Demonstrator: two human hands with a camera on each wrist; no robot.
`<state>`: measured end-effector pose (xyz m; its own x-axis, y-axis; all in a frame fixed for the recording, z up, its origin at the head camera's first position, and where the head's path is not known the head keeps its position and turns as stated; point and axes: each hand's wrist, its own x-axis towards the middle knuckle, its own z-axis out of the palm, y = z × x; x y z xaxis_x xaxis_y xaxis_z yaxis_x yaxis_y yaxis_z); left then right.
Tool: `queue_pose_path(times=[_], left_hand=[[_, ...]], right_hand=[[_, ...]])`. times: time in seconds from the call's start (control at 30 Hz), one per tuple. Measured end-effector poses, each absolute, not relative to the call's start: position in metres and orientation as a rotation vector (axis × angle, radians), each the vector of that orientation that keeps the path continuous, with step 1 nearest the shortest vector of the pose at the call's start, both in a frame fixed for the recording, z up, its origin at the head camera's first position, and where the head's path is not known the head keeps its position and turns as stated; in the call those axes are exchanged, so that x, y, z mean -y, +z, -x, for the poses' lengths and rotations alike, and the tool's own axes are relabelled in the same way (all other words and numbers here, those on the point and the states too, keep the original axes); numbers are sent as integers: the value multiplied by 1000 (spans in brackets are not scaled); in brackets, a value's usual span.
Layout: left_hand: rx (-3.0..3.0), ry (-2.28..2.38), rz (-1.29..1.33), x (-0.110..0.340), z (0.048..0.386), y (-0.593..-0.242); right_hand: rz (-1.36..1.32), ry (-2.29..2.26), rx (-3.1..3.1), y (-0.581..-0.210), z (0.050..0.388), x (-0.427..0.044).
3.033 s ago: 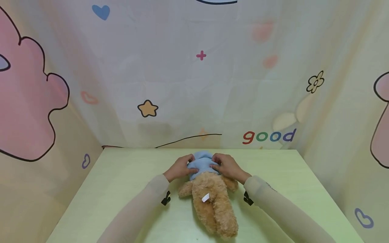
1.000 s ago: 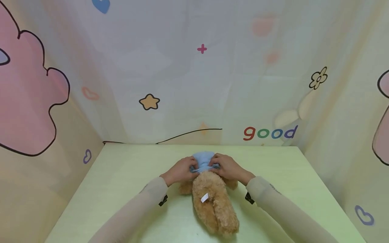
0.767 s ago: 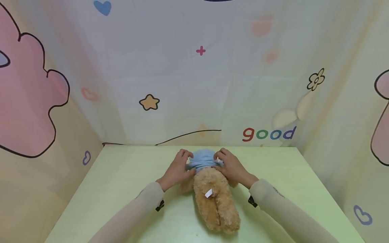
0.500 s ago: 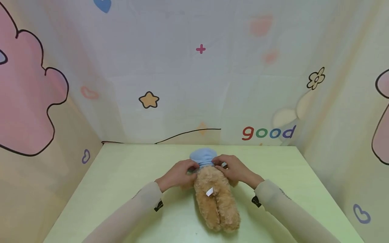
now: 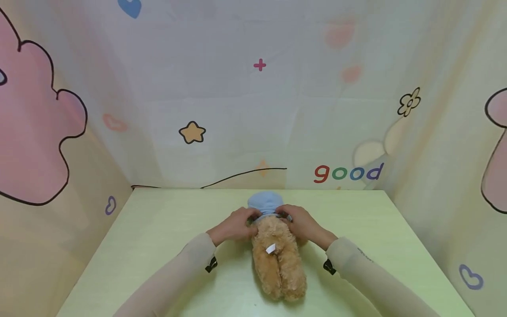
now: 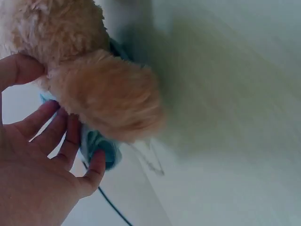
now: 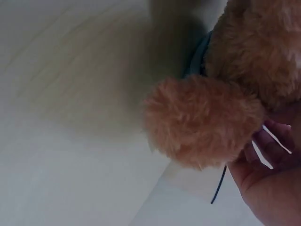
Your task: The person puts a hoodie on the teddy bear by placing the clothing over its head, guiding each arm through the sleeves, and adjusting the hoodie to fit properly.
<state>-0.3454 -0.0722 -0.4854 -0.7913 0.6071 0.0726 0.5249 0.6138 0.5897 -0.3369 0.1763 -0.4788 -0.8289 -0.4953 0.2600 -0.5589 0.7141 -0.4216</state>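
A tan plush toy (image 5: pixel 273 259) lies on the table, legs toward me, with a white tag on its fur. A light-blue garment (image 5: pixel 265 202) covers its far end and is bunched in folds at its lower edge. My left hand (image 5: pixel 236 223) grips the garment's left edge, its thumb on the fur in the left wrist view. Opposite it, my right hand (image 5: pixel 304 223) holds the right edge with bent fingers. A furry arm (image 6: pixel 113 96) hangs beside the left fingers, another furry arm (image 7: pixel 202 120) beside the right ones. The toy's head is hidden.
The pale green table (image 5: pixel 170 220) ends at a printed curtain (image 5: pixel 225 88) behind the toy. More curtain stands along both sides. A dark band with a clip (image 5: pixel 211 264) is at the left wrist, a similar clip (image 5: pixel 329 267) at the right.
The blue garment's lower edge has moved up the toy, away from me, and bunched together. Both hands briefly spread and then closed in on it again. The toy's legs have shifted slightly away from me.
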Motion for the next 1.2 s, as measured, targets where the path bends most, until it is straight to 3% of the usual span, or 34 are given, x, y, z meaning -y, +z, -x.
queue_pose_path(times=[0.2, 0.47, 0.67, 0.93, 1.2], left_hand=[[-2756, 797, -1016, 71, 342, -496], [-2704, 918, -1033, 76, 346, -500], [-2482, 997, -935, 79, 341, -498], [-2756, 911, -1000, 62, 334, -508], [-3066, 686, -1302, 61, 339, -512]], right_hand=[[-1009, 780, 2794, -485, 335, -173], [-1095, 1325, 3030, -475, 338, -196], [-1163, 1049, 2934, -479, 338, -193], [-1019, 856, 2824, -489, 334, -185], [-1146, 549, 2646, -490, 337, -175]])
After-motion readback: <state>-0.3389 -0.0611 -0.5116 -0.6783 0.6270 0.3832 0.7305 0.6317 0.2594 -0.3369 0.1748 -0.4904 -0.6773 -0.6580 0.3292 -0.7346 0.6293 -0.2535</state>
